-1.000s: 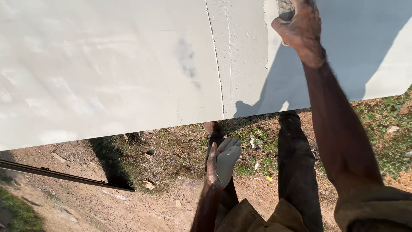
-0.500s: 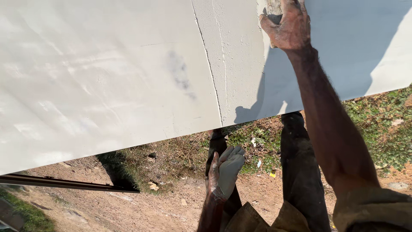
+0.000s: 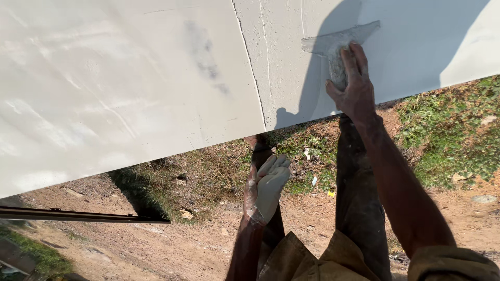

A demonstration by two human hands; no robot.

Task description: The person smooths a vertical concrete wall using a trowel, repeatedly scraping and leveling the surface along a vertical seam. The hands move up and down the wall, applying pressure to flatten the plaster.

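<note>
At seven o'clock a dark rail [image 3: 83, 215] crosses bare ground. The left hand [image 3: 266, 187], putty-coated, hangs open and slack, holding nothing. At one o'clock the right hand [image 3: 354, 88] grips a putty blade [image 3: 338, 39]; its edge lies flat against the pale wall [image 3: 130, 88], just above the fingers [image 3: 346, 60].

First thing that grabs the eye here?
The right hand pressing a putty-caked scraper flat against the pale wall, upper right, inside the person's own shadow. Below it, the left hand hangs free at centre, palm coated in white putty, over bare dirt and patchy grass.
</note>
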